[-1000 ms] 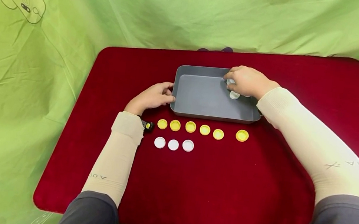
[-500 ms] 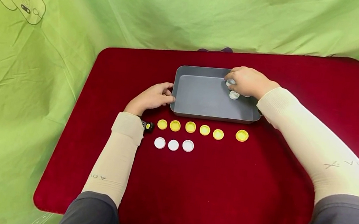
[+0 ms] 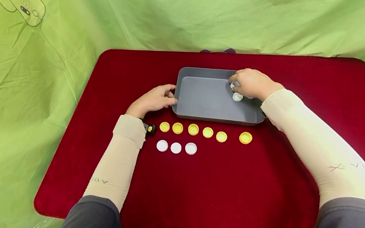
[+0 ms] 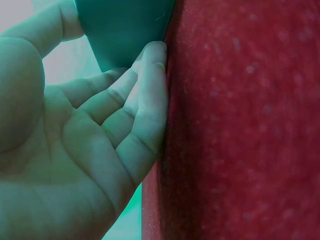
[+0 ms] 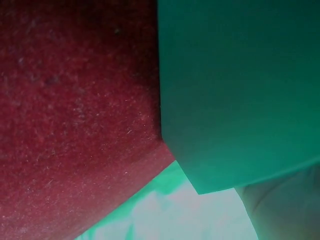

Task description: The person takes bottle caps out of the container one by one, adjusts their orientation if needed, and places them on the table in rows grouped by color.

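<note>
My right hand (image 3: 252, 83) reaches into the right part of a grey rectangular baking pan (image 3: 205, 97). Its thumb and fingers pinch a white bottle cap (image 3: 235, 85). Right below lies another white cap (image 3: 237, 97), and a third shows partly under the palm. The right wrist view has mostly the pan's outer wall (image 5: 235, 100), with the fingers hidden. At the pan's left end, my left hand (image 3: 155, 98) touches the rim with thumb and index finger. In the left wrist view, its loosely bent fingers (image 4: 150, 95) rest against the outer wall.
In front of the pan runs a row of several yellow bottle caps (image 3: 193, 130), with a wider gap before the rightmost one. Nearer to me are three white caps (image 3: 176, 148) in a row. A red cloth (image 3: 226, 203) covers the table; a green curtain (image 3: 181, 15) hangs behind.
The right hand's fingers have shifted very slightly, and the pinched cap with them. The left hand, the pan and the rows of caps have stayed in place.
</note>
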Available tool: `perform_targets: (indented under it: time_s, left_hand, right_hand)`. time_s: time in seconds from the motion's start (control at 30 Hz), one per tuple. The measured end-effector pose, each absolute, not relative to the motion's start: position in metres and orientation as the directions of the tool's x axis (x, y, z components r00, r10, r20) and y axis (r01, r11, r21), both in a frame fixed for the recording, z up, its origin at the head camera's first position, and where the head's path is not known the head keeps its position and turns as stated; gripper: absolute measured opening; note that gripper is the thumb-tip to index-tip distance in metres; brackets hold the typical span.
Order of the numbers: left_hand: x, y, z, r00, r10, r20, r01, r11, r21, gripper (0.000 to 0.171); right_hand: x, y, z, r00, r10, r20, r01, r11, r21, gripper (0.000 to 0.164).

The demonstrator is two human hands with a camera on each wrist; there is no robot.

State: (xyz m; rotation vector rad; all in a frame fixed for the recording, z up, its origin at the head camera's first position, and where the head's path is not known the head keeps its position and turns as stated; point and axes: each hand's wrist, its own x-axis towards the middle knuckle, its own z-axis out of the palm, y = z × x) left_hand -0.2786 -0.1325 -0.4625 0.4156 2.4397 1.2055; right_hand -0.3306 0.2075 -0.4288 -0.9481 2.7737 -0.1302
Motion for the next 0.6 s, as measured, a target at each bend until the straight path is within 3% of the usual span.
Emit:
perform_targets:
  time_s: [0.6]
  left_hand:
    - [-0.2785,-0.1329,-0.4619,-0.88,0.428,-0.203,0.099,0.585,0.805,0.057]
  right_hand:
    - [-0.3298,0.2124,-0.4272,-0.767,-0.627,-0.133,-0.611,0.778,-0.144,0.034]
